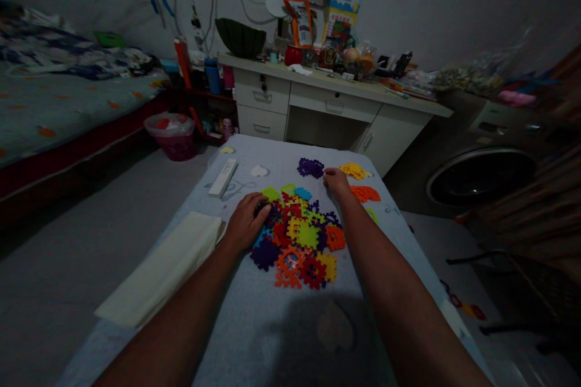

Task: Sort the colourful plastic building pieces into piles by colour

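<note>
A heap of colourful interlocking plastic tiles with notched edges (308, 234) lies on the cloth-covered table between my arms. My left hand (247, 219) rests at the heap's left edge, its thumb and fingers closed around a dark purple tile (262, 207). Farther off, my right hand (336, 182) has its fingertips drawn together beside a small group of purple tiles (310, 167). Whatever lies between those fingertips is too small to make out. Yellow tiles (354, 170) and orange tiles (365, 193) sit in separate groups just right of that hand, with green ones (372, 214) partly behind the forearm.
On the table's left are a long white box (223, 178) and a folded pale cloth (166, 267). A cluttered white desk (333, 101) stands beyond the far edge. A bed (77, 112) and a pink bin (175, 144) are left; a washing machine (458, 139) is right.
</note>
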Demonstrator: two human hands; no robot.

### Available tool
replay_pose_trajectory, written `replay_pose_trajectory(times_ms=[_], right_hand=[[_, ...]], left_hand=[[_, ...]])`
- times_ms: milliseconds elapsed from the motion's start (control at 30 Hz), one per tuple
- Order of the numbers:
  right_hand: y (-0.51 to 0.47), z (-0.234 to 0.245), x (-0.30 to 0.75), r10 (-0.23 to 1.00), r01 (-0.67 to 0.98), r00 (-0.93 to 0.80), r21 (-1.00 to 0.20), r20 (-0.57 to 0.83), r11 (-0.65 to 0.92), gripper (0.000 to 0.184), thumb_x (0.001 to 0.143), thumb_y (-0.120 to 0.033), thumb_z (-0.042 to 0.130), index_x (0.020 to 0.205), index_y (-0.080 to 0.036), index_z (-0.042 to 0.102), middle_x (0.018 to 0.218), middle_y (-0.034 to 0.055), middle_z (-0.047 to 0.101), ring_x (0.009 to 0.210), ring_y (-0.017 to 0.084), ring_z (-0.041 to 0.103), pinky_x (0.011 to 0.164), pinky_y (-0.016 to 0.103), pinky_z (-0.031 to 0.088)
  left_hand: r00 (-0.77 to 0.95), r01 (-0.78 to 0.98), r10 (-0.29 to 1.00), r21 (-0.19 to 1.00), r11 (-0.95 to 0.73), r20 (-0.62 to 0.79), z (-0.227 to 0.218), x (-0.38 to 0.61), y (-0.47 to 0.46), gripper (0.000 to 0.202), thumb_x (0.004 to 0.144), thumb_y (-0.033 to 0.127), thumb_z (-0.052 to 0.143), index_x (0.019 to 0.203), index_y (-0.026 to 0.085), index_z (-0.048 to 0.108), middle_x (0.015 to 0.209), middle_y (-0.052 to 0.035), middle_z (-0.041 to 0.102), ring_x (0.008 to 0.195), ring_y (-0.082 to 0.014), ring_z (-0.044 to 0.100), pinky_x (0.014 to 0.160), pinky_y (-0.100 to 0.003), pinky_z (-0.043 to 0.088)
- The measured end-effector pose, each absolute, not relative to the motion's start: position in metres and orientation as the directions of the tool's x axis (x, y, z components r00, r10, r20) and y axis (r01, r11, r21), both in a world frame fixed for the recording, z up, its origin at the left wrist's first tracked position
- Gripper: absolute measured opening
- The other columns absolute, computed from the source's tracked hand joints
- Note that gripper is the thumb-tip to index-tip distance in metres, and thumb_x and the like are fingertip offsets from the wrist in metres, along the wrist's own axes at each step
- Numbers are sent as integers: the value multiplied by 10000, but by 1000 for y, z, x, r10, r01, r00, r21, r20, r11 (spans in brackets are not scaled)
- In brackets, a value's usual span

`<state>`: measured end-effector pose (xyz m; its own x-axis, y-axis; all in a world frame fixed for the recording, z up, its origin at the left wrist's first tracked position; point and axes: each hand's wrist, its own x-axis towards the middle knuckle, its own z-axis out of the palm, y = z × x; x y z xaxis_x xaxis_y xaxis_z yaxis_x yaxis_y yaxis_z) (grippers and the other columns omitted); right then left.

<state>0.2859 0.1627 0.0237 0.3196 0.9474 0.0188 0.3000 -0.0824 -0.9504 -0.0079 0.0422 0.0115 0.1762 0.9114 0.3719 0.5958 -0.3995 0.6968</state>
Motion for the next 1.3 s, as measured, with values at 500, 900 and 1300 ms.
replay_pose_trajectory(times_ms=[500, 900, 1300], right_hand=[[88, 40, 277, 960, 736, -260, -624, 101, 265, 350, 744, -109, 633, 1076, -187, 713, 1155, 89, 690, 1060, 224, 624, 970, 372, 472], [97, 20, 266, 917, 807, -381, -442, 115, 391, 378, 740, -39, 583, 1068, -192, 694, 1149, 88, 662, 1102, 213, 570, 1010, 354, 399], [92, 37, 289, 970, 687, -71, -694, 234, 218, 151, 805, -211, 552, 871, -188, 686, 873, 39, 696, 820, 192, 610, 796, 315, 466]], left_hand=[[200, 596, 912, 694, -403, 357, 14, -8, 41, 407, 930, 504, 444, 1135, 195, 611, 1226, -107, 584, 1184, -257, 555, 1063, -436, 431], [201, 590, 907, 694, -413, 369, 11, -9, 41, 368, 937, 486, 460, 1137, 214, 605, 1222, -93, 585, 1179, -254, 556, 1056, -441, 436], [117, 554, 914, 738, -384, 388, 16, -9, 39, 412, 907, 503, 461, 1102, 183, 632, 1192, -108, 613, 1157, -261, 579, 1052, -430, 444]])
